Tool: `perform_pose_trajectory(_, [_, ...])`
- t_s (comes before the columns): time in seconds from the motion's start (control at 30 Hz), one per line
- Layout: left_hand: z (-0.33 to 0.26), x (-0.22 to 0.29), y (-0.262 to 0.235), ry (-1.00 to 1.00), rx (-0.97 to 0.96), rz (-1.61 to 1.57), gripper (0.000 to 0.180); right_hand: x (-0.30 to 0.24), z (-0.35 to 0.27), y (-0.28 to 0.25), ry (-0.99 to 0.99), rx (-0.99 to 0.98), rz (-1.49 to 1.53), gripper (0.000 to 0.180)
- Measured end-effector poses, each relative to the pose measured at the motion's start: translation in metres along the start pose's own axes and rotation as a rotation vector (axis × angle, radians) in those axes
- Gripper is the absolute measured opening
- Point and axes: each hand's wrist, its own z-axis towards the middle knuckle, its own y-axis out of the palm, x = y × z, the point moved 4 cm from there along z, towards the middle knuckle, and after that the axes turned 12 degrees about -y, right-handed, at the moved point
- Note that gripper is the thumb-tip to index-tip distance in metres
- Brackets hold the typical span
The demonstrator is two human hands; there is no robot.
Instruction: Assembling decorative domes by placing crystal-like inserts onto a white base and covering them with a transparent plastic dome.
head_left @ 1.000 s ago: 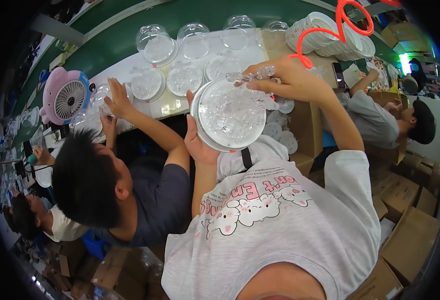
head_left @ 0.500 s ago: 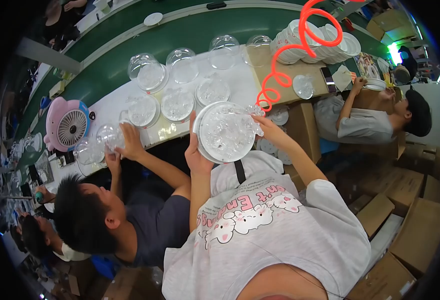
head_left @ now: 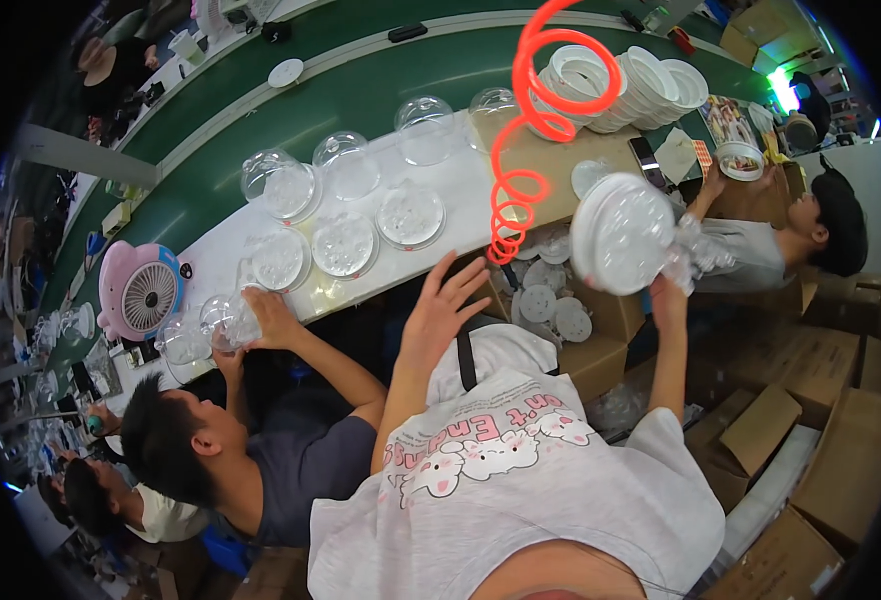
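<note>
- Table, white-topped: carries the domes and filled bases, set out in rough rows, presumably to keep pieces apart and within reach.
- Cardboard box: below the table edge, holding clear discs, probably so loose parts stay together.
- Red coiled hose: hangs over the table; the coil likely saves space.
- White rings: nested in leaning stacks, seemingly for compactness.
- White round base: motion-blurred, raised off the table, beyond its near edge, tilted; clear pieces at its right.
- Clear domes: far row, perhaps leaving the near edge free.
- Left hand: fingers spread, holding nothing, near the table edge.
- Right hand: closed at the base's lower rim, apparently supporting it alone; exact finger placement unclear.
</note>
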Motion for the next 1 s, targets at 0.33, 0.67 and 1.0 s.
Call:
perform_pose_trajectory(0.33, [-0.079, 0.031, -0.053, 0.277, 0.348, 0.015, 0.049, 0.166, 0.145, 0.056, 0.013, -0.259, -0.102, 0.042])
perform_pose_trajectory(0.67, [-0.09, 0.01, -0.042, 0.39, 0.493, -0.141, 0.05, 0.309, 0.118, 0.166, 0.167, -0.454, -0.308, 0.045])
perform_pose_trajectory(1.0, [-0.067, 0.009, -0.036, 0.333, 0.489, -0.132, 0.048, 0.267, 0.14, 0.155, -0.294, -0.476, -0.922, 0.042])
